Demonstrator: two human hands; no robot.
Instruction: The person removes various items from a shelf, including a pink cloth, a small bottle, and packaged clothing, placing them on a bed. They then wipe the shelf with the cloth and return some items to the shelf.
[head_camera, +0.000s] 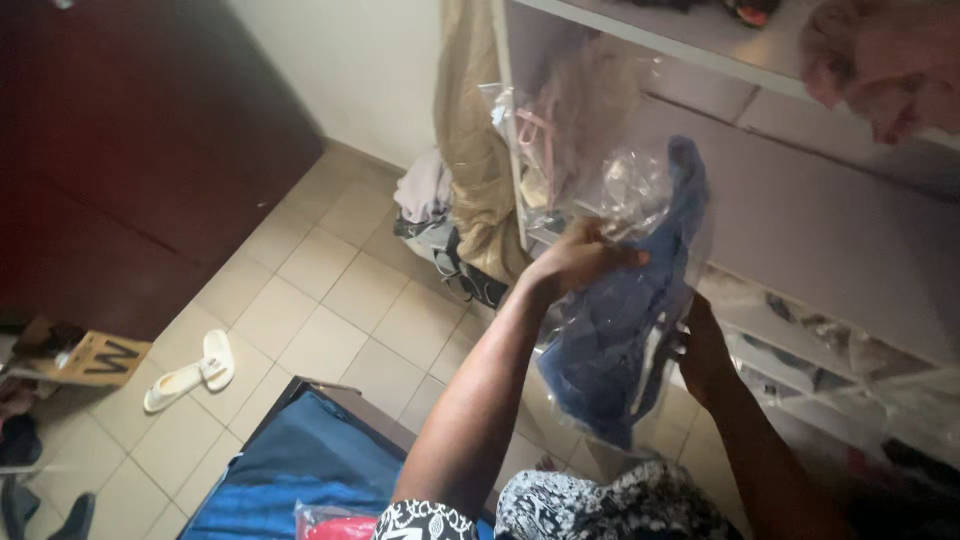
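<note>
A: Two hands, one item. Left hand (580, 258), centre of frame: fingers pinched together on the upper part of a clear plastic bag (640, 200). Right hand (703, 350), lower right of centre: closed around the bag's lower side edge.

B: Contents?

A: One blue garment (610, 350), folded or bunched inside the bag, held upright in the air at centre right, in front of the white shelving (800, 230).

B: Step in hand?

A: By my reading, handling the bagged garment, either working it out of the plastic or settling it in. Which one, I cannot tell. Any next move would call for a firm pinch on the slippery film while the other hand steadies the cloth.

B: Edges and room?

A: Shelf edges close behind the bag, upper right. A beige cloth (470, 150) hangs just to the left, with a heap of clothes (430, 200) at its foot. Tiled floor (320, 300) to the left, with a pair of white sandals (190, 372) at lower left. A blue-covered surface (300, 470) sits at the bottom edge.
</note>
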